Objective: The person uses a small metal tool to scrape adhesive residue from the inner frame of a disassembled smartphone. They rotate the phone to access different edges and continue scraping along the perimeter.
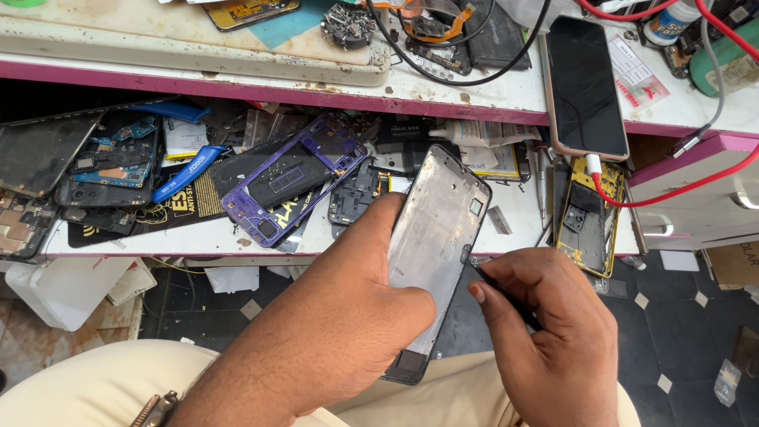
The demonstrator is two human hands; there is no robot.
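Observation:
My left hand (pixel 348 316) grips a bare silver phone frame (pixel 439 229) from its left side, tilted over my lap. My right hand (pixel 545 332) pinches a thin dark tool (pixel 506 296) whose tip touches the frame's right edge near the middle. The frame's lower end shows a dark strip; part of its left edge is hidden under my left thumb and palm.
A lower shelf (pixel 506 229) holds a purple phone frame (pixel 288 178), a yellow phone frame (pixel 589 225), dark phone parts and circuit boards. On the white bench top (pixel 490 91) lies a black-screened phone (pixel 583 87) with a red cable (pixel 672 190). White drawers (pixel 696 198) stand at right.

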